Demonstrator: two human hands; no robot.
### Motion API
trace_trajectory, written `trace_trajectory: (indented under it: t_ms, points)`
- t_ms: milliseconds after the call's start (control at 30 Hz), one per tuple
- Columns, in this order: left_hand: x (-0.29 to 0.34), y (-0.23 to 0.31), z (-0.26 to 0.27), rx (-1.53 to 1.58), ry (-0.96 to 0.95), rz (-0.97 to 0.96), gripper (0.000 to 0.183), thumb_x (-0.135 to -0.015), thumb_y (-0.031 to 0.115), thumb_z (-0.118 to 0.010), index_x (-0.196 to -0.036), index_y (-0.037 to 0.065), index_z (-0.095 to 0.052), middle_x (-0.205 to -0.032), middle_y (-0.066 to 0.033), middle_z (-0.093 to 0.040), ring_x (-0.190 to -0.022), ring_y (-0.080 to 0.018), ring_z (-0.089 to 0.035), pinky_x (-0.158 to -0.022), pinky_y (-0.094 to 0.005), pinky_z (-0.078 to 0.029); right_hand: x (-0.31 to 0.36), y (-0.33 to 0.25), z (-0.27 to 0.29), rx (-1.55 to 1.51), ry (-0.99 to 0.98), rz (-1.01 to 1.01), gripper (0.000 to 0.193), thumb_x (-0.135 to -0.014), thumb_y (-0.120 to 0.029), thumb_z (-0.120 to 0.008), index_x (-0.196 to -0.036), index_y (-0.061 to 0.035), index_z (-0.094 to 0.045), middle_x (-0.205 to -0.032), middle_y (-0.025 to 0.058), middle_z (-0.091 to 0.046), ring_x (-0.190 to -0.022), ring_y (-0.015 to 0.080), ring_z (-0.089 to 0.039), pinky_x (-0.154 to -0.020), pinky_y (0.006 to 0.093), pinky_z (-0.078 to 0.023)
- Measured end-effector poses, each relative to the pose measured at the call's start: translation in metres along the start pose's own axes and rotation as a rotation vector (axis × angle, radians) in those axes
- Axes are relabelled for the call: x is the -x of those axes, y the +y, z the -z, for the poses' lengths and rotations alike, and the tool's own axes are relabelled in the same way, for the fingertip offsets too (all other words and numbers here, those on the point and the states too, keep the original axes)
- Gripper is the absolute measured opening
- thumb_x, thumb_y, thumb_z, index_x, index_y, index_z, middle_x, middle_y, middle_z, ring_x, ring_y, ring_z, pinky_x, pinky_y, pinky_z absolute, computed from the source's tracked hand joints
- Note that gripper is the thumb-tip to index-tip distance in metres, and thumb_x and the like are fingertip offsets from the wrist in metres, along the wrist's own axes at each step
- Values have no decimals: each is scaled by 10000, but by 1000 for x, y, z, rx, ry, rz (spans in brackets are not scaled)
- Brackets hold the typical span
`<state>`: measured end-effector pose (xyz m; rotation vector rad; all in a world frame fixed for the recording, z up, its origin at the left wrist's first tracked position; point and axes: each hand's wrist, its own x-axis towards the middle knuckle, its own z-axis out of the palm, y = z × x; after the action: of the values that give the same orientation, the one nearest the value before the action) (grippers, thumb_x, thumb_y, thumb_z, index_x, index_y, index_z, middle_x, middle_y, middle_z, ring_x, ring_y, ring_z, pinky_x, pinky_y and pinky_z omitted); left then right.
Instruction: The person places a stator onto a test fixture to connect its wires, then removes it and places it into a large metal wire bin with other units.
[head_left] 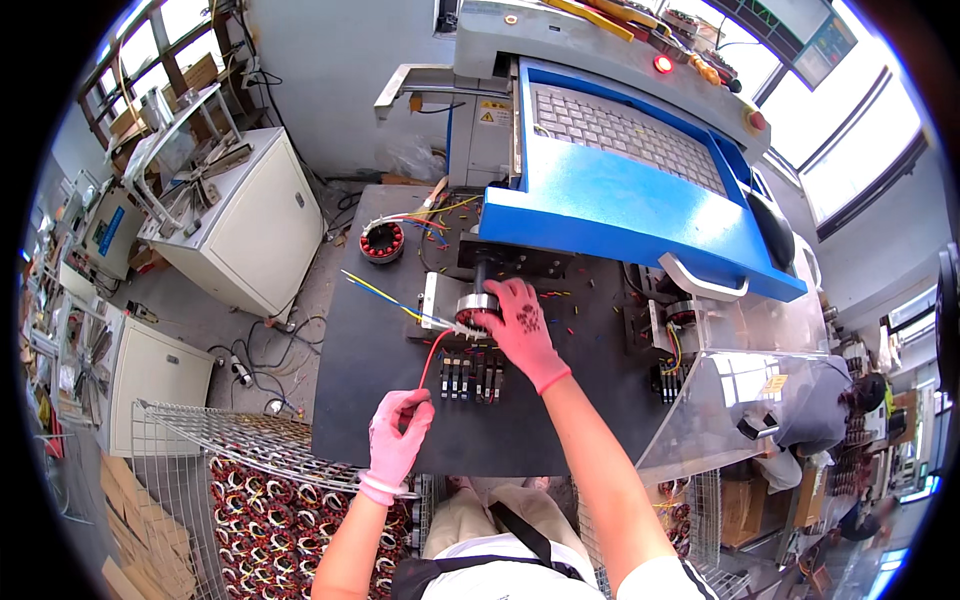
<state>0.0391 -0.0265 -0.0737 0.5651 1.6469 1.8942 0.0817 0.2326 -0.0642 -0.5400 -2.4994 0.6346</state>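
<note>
My left hand [398, 432], in a pink glove, is closed in a pinch on the end of a red wire [432, 360]. That wire runs up to a motor stator [478, 304], a metal ring with red windings, seated on a fixture of the black worktable. My right hand [522, 328], gloved too, wraps over the stator's right side, hiding part of it. From the stator, yellow and blue wires [384, 294] stick out to the left. Just below stands a row of small terminal clamps [470, 380]. Another stator [382, 241] with loose leads lies at the table's far left.
Above the table juts a blue drawer [620, 200] with a keyboard [625, 130]. A clear guard panel [705, 415] and second fixture [655, 328] are at right. Wire baskets [270, 440] of stators stand at the near left. Small coloured wire scraps dot the tabletop. Other people are at far right.
</note>
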Motion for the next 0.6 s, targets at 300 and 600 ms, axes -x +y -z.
trace_trajectory:
  t_ms: [300,600]
  points:
    - [-42,-14,-12,-217,-11,-84,189,-892,7,-613,-1079,-4,-584,-853,-28,-622,-704,-71,-568,-647,-205,-479,-32,15,0,-107,42,-77,507,-751,-236,-747,-1193,-65,-567,-1151,138,-533,-1104,327,-493,-928,416,-437]
    - [-38,12,-23,-628,-163,-242,251,-814,75,-715,-1039,-1,-635,-997,-100,-593,-741,-167,-640,-671,-266,-530,28,-46,-20,-1125,-626,-731,310,-907,-332,-643,-919,-26,-687,-751,-34,-591,-660,41,-495,-578,213,-395]
